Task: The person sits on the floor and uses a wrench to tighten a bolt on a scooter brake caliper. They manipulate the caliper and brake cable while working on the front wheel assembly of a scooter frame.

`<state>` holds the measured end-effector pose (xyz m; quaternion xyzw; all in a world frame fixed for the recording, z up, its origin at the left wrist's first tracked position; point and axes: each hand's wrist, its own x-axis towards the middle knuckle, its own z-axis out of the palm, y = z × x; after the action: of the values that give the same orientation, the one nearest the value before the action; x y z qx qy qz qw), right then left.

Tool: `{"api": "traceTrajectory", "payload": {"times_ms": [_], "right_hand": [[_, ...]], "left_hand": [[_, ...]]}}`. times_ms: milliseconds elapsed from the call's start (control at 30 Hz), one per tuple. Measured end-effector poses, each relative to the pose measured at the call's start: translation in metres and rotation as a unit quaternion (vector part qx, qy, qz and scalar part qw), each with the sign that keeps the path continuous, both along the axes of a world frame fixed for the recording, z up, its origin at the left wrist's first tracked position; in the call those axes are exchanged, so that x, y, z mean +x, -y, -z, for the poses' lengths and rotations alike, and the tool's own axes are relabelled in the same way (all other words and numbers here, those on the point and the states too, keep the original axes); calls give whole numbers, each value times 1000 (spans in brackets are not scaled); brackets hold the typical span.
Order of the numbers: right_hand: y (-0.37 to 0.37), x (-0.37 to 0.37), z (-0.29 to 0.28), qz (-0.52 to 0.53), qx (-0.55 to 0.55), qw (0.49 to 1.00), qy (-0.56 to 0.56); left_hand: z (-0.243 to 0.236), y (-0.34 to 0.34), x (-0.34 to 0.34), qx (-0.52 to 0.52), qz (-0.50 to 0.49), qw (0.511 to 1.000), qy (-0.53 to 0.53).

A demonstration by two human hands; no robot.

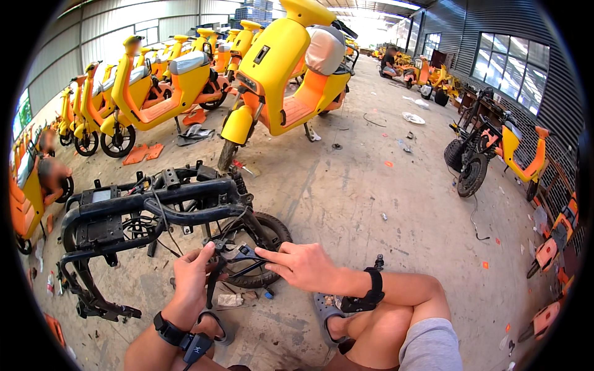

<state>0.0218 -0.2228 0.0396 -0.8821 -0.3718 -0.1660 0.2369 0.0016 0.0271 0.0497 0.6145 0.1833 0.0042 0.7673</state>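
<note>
A black scooter frame [105, 216] lies low on the floor in front of me, with cables and a rear wheel [260, 278] under its right end. My left hand [192, 275] pinches a black part [216, 269] beside the wheel. My right hand [303, 266] reaches in from the right, fingers bent together at a small metal and blue piece [243, 250] just right of my left thumb; what exactly its fingertips grip is unclear. Short black bars and cables run between both hands and the frame, partly hidden by my fingers.
A yellow scooter [266, 80] stands beyond the frame, with rows of others [148, 99] behind left. A half-stripped scooter [470, 161] stands right. Blurred people crouch at far left [54, 173]; another person [388, 62] sits far back. Small debris [229, 300] lies near my feet.
</note>
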Motion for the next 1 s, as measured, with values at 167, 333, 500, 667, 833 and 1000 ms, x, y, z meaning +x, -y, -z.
{"api": "traceTrajectory", "payload": {"times_ms": [167,333,500,667,833,1000], "right_hand": [[4,2,2,3,13,1000,25],[4,5,0,-16,12,996,84],[3,4,0,-11,-17,988,153],[1,4,-8,-20,-8,985,169],[-7,3,-5,-68,1,986,153],[-4,8,0,-117,55,990,55]], "left_hand": [[-3,4,0,0,4,1000,-10],[-4,1,-2,9,14,1000,-14],[3,2,0,-3,34,999,-10],[-1,2,1,-2,48,998,-33],[-3,-2,-3,-1,56,998,-32],[-12,-3,-5,-23,23,999,-43]]}}
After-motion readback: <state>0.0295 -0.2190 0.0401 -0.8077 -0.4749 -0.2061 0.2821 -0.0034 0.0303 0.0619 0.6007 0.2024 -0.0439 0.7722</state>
